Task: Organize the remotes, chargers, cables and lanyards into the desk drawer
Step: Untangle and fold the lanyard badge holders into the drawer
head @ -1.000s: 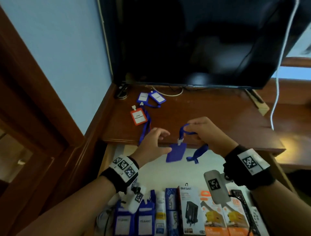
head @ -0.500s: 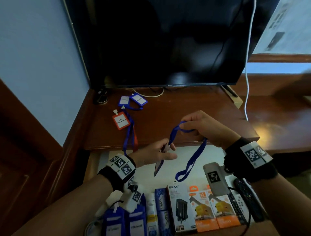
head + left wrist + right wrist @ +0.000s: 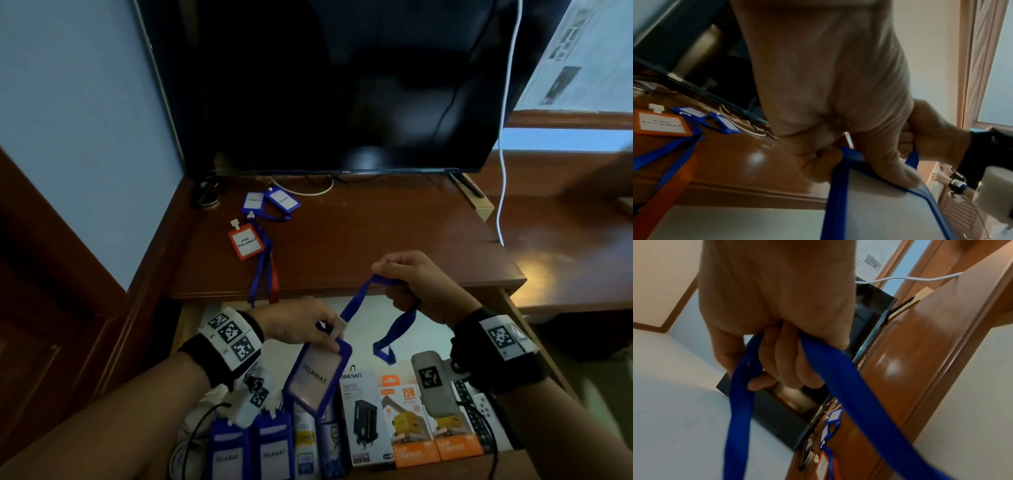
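Over the open drawer [image 3: 376, 318] my left hand [image 3: 308, 325] pinches the top of a blue badge holder [image 3: 317, 373] marked PELAWAT, seen close in the left wrist view [image 3: 879, 211]. Its blue lanyard strap [image 3: 356, 299] runs up to my right hand [image 3: 407, 284], which grips the strap [image 3: 830, 356] with curled fingers; the rest of the strap hangs down in a loop [image 3: 394, 337]. An orange badge [image 3: 246, 242] with blue and orange straps and two small blue badges [image 3: 269, 202] lie on the desk top [image 3: 376, 240].
The drawer's front row holds blue badge holders [image 3: 253, 452], charger boxes [image 3: 368, 418], orange boxes [image 3: 411, 428] and remotes [image 3: 479, 414]. A black TV [image 3: 325, 85] stands at the back of the desk. A white cable [image 3: 503, 171] hangs at the right.
The badge holder has dropped lower and turned face-up toward the drawer's front row, still in my left hand. My right hand keeps its grip on the strap.
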